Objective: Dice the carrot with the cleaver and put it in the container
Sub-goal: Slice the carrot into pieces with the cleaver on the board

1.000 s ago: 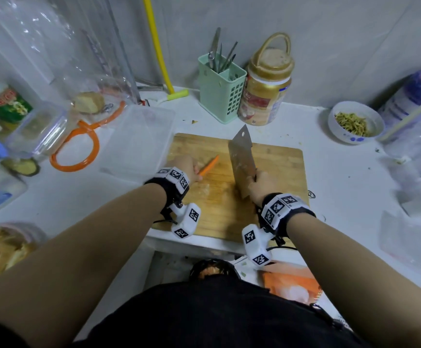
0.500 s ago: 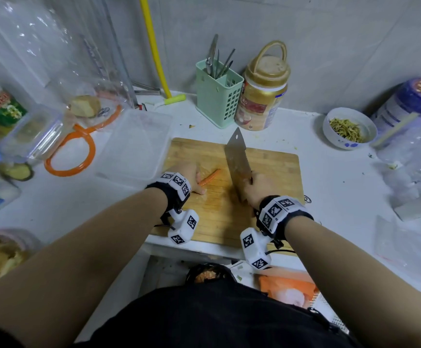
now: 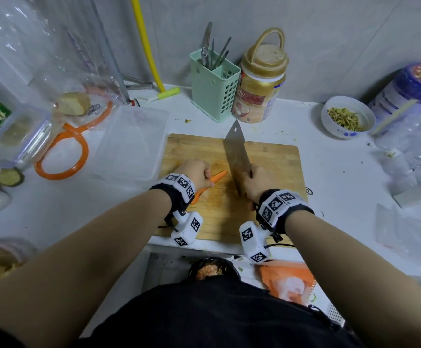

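Left hand pinching carrot on cutting board, right hand gripping cleaver just beside it, clear container left on bench, gold-lidded jar behind, label unreadable.

Cutting board sits at counter's front edge, centre. On it: carrot left w/ left hand on it, cleaver just right of carrot, held by right hand. Container directly left of board, touching. Utensil holder & jar side by side behind board, by wall. Bowl back right. Ring left of container.
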